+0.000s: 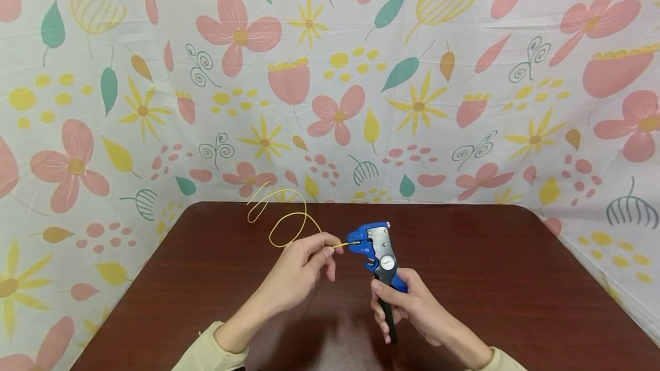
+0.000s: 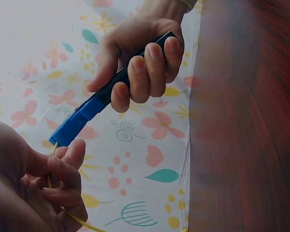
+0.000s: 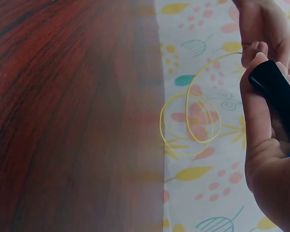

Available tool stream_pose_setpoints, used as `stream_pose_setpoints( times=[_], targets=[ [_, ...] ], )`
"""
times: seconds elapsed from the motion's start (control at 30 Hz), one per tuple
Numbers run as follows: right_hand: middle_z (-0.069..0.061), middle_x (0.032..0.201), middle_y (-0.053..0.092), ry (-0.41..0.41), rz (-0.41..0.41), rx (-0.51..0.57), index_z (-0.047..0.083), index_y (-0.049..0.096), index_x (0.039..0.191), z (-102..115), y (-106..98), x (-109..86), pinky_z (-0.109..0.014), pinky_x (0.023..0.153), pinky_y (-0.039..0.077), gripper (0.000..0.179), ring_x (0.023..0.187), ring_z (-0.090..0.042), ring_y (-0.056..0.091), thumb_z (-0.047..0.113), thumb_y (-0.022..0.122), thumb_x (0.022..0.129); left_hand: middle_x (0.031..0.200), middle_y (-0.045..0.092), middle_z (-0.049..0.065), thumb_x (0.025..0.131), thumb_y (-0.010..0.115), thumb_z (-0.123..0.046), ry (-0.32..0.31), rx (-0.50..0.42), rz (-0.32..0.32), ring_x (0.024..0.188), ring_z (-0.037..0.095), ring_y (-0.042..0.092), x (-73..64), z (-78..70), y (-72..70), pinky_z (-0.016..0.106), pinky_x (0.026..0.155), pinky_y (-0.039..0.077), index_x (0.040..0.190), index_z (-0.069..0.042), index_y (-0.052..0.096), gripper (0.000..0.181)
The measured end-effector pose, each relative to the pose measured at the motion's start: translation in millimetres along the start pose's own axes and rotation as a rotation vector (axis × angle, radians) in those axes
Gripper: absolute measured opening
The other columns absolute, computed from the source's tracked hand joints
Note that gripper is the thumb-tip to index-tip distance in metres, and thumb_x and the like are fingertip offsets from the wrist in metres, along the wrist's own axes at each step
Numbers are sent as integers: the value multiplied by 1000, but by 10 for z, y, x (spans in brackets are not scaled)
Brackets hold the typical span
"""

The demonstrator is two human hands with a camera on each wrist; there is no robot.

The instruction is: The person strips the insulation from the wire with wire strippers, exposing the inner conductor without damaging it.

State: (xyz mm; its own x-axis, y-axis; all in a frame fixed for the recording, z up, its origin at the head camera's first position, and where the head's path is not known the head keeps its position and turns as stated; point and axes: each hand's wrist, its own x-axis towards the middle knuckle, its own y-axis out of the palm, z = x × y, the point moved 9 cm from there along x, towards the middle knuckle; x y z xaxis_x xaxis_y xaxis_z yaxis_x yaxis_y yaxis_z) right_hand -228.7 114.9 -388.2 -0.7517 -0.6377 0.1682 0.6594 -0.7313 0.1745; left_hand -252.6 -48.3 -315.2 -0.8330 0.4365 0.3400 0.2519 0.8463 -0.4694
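My left hand (image 1: 304, 265) pinches a thin yellow wire (image 1: 339, 245) between thumb and fingertips, close to the wire's end. That end sits in the blue jaws of a wire stripper (image 1: 381, 245), which has a metal side plate and black and blue handles. Fingers of my right hand (image 1: 407, 302) wrap around those handles, holding the tool upright above the table. Behind the left hand the wire's loose length trails off in loops. In the left wrist view, the right hand (image 2: 145, 58) grips the black handle (image 2: 121, 77), and the wire (image 2: 55, 147) meets the blue head.
A dark reddish-brown wooden table (image 1: 490, 279) lies under both hands. At its back and sides hangs a white cloth (image 1: 330, 73) printed with pink flowers, yellow shapes and green leaves. Wire loops (image 3: 187, 104) hang near the table's edge in the right wrist view.
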Motion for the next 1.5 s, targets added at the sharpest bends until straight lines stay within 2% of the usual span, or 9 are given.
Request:
stream_pose_setpoints(
  times=[0.17, 0.5, 0.77, 0.87, 1.0, 1.2, 1.33, 1.5],
  targets=[
    [-7, 75, 63, 2, -10, -13, -15, 49, 100, 10, 0, 2, -39, 54, 61, 29, 61, -15, 64, 10, 42, 113, 71, 67, -1, 111, 52, -8, -4, -7, 0, 51, 12, 45, 3, 3, 4, 25, 52, 38, 113, -12, 71, 20],
    [-11, 73, 60, -47, 9, -11, -17, 47, 100, 20, -7, 7, -44, 50, 59, 30, 59, -15, 64, 8, 40, 113, 71, 67, -2, 111, 52, -9, -13, -25, 5, 46, 12, 43, 7, 5, 10, 24, 47, 37, 115, -10, 70, 19],
    [-39, 69, 41, -51, 3, -22, -19, 45, 98, 25, -12, 12, -43, 48, 58, 32, 57, -15, 62, 9, 39, 113, 71, 67, -2, 111, 52, -9, -12, -29, 5, 46, 11, 42, 10, 4, 10, 24, 47, 36, 114, -10, 70, 19],
    [-36, 67, 42, -50, -6, -19, -19, 44, 97, 43, -7, 12, -41, 47, 58, 33, 56, -15, 61, 9, 39, 113, 71, 67, -2, 111, 52, -9, -11, -35, 7, 46, 11, 42, 13, 4, 11, 24, 46, 36, 114, -10, 70, 19],
    [-24, 64, 50, -29, -29, -24, -17, 45, 95, 48, -5, 15, -39, 46, 57, 33, 53, -15, 59, 10, 41, 113, 71, 67, -2, 111, 52, -9, -10, -41, 7, 46, 11, 43, 14, 3, 11, 24, 46, 37, 115, -9, 70, 19],
    [-26, 63, 46, -20, -29, -22, -15, 46, 93, 42, 0, 19, -38, 45, 56, 34, 51, -16, 58, 12, 40, 113, 71, 67, -2, 111, 52, -8, -8, -36, 5, 46, 11, 43, 18, 7, 10, 24, 47, 37, 115, -9, 70, 19],
    [-19, 63, 48, -6, -39, -21, -14, 47, 93, 33, -10, 22, -37, 44, 56, 35, 50, -16, 57, 13, 40, 114, 71, 66, -2, 110, 52, -7, -6, -31, 4, 46, 11, 42, 22, 17, 10, 24, 46, 36, 114, -9, 70, 19],
    [-23, 62, 46, -34, -37, -30, -14, 47, 91, 53, 0, 36, -38, 42, 54, 34, 48, -18, 56, 11, 40, 114, 70, 66, -3, 110, 52, -6, -7, -28, -6, 46, 9, 41, 27, 35, 0, 22, 46, 34, 113, -11, 70, 19]
  ],
)
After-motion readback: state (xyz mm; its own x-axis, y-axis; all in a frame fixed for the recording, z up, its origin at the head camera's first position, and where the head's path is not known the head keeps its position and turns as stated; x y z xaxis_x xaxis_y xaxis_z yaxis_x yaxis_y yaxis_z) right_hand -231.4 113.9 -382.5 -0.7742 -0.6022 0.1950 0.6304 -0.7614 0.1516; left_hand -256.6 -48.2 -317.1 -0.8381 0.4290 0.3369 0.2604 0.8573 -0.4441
